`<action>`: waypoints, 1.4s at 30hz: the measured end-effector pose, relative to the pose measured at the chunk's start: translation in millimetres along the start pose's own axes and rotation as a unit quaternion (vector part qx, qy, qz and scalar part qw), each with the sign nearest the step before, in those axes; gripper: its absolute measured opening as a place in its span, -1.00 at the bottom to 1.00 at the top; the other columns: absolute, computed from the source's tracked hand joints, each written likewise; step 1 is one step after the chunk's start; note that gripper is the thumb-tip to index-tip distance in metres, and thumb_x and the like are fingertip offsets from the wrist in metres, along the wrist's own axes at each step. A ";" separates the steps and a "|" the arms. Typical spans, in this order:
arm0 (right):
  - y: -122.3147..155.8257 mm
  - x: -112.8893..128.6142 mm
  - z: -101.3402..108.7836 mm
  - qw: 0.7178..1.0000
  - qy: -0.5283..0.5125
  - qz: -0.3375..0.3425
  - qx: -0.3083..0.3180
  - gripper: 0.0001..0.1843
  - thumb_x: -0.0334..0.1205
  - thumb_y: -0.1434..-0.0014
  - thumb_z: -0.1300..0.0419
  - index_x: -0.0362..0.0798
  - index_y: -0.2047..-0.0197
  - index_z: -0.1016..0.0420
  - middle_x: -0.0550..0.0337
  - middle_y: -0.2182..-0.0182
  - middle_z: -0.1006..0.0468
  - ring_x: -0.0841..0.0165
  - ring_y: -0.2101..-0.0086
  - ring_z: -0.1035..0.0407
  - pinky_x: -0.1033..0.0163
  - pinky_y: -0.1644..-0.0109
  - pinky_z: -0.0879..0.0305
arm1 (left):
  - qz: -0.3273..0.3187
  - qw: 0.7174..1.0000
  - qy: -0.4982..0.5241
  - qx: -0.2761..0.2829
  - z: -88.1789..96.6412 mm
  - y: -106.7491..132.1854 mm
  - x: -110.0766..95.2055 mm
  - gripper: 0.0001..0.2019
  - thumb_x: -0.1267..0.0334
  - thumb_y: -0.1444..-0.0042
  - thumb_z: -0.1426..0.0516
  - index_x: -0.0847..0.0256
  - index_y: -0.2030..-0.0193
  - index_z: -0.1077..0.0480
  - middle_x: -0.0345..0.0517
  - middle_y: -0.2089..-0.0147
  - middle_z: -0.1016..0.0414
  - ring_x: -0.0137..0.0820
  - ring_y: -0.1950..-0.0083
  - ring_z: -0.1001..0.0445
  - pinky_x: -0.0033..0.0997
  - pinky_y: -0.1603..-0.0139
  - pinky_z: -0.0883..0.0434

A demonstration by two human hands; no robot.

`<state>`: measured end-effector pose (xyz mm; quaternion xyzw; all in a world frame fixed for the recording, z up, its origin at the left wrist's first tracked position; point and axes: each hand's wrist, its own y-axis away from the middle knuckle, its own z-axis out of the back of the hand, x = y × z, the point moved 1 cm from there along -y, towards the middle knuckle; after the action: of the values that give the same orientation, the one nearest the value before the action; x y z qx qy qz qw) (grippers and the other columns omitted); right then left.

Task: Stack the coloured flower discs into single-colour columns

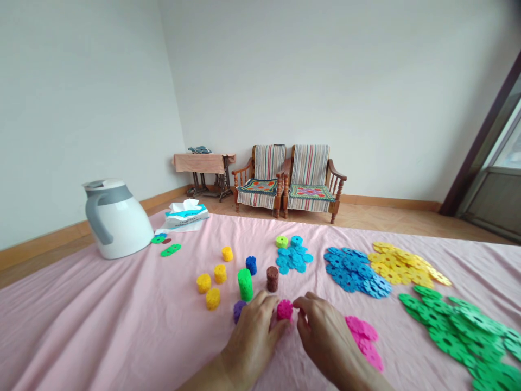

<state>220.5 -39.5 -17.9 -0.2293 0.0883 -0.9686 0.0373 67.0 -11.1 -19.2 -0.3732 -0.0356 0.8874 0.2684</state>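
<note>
A short stack of pink notched discs (285, 310) stands on the cloth between my hands. My left hand (254, 334) is closed about its left side, thumb at the near edge. On the right, my right hand (323, 331) has curled fingers close to the stack; whether a disc is in them is hidden. Beyond my left hand rise a green stack (245, 285), a brown stack (272, 278) and a dark blue stack (251, 265). My left hand partly covers a purple stack (239, 311). Loose pink discs (366, 339) lie beside my right forearm.
Several yellow stacks (212, 298) stand at left. Piles of light blue (293, 258), blue (354, 271), yellow (402, 264) and green discs (459, 326) spread rightward on the pink cloth (134, 320). A white jug (122, 220) and tissue box (186, 216) stand at far left.
</note>
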 end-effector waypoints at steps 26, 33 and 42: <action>-5.7 -45.6 43.3 0.995 0.068 -0.047 0.062 -0.83 -0.42 0.04 -0.05 -0.07 0.40 -0.43 0.13 0.41 -0.53 0.30 0.35 -0.37 0.28 0.32 -0.06 | -0.187 0.979 -0.065 -0.051 -0.9 10.2 -15.7 -0.82 0.43 -0.21 0.04 0.18 0.18 -0.35 -0.14 0.27 -0.38 -0.40 0.31 -0.39 -0.46 0.30 -0.28; 5.4 -42.1 52.1 0.981 0.064 -0.008 0.185 -0.73 -0.40 0.23 -0.09 -0.07 0.35 -0.41 0.10 0.32 -0.50 0.28 0.32 -0.33 0.26 0.29 -0.08 | -0.402 0.899 -0.162 0.066 -31.8 15.8 -6.3 -0.74 0.26 -0.21 -0.10 0.22 0.52 -0.27 -0.28 0.54 -0.25 -0.51 0.56 -0.18 -0.50 0.59 -0.10; 3.9 -42.6 48.8 0.985 0.011 0.020 0.171 -0.83 -0.44 0.21 -0.05 -0.05 0.48 -0.36 0.19 0.42 -0.47 0.36 0.36 -0.28 0.31 0.32 -0.06 | -0.398 0.893 -0.185 0.096 -36.3 13.8 -2.7 -0.78 0.23 -0.15 -0.18 0.22 0.48 -0.35 -0.30 0.53 -0.30 -0.52 0.54 -0.25 -0.53 0.59 -0.14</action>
<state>280.6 -46.0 5.7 -0.2067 -0.0737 -0.9710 0.0947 87.1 -29.3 -47.2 -0.1290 -0.1446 0.7588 0.6219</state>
